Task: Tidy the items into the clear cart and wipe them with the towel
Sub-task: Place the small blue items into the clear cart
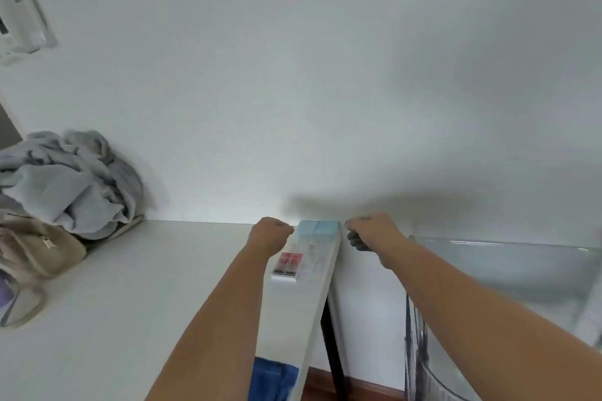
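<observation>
Two bare forearms reach forward from the bottom of the frame toward the far right corner of a white table [114,303]. The left hand [272,233] is curled into a fist, its knuckles just beside the left face of a pale blue box [317,228]; whether the fingers actually hold the box cannot be told. The right hand [371,233] sits at the box's right side, past the table's edge, with its fingers bent downward; it is unclear whether they touch or pinch anything.

The pale blue box stands at the table's back corner, against the white wall [293,75], and looks like two matching halves side by side. Just in front of it, near the table's right edge, lies a small flat packet [288,264] with a red and white pattern; its details are blurred.

To the right of the table, lower down, is the clear cart [505,267], a transparent container whose rim and curved wall show.

Far left on the table rests a beige bag [39,251], with a crumpled grey cloth [65,182] heaped behind it against the wall. Blue denim [272,381] shows below the table edge.
</observation>
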A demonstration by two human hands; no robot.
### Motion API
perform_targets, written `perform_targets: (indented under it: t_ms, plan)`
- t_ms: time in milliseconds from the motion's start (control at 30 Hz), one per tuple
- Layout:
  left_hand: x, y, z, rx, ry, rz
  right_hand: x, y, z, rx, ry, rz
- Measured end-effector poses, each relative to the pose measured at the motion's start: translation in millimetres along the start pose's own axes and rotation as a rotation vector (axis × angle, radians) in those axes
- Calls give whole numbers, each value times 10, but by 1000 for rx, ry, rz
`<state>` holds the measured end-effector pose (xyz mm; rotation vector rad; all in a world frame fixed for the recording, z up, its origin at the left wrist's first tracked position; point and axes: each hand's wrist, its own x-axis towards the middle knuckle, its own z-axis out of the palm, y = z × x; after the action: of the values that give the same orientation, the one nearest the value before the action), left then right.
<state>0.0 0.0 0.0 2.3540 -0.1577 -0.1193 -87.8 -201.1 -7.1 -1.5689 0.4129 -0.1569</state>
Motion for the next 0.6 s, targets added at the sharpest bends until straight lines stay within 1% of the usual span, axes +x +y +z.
perform_targets:
  t_ms: [67,100,133,233,367,433,600]
  plan:
    - [185,-29,86,168,-29,-59,177,60,99,22,55,79]
    - [263,-29,115,275,-65,-108,256,92,148,35,80,118]
    - [314,-9,140,334,-90,-133,324,114,190,42,100,149]
    - [512,32,285,413,-117,-133,544,212,254,47,144,213]
    - [681,115,393,494,-4,-126,757,268,330,46,179,259]
    - [708,189,448,560,19,-139,801,268,392,56,173,286]
    - [771,331,578,686,-42,-174,879,247,473,24,124,329]
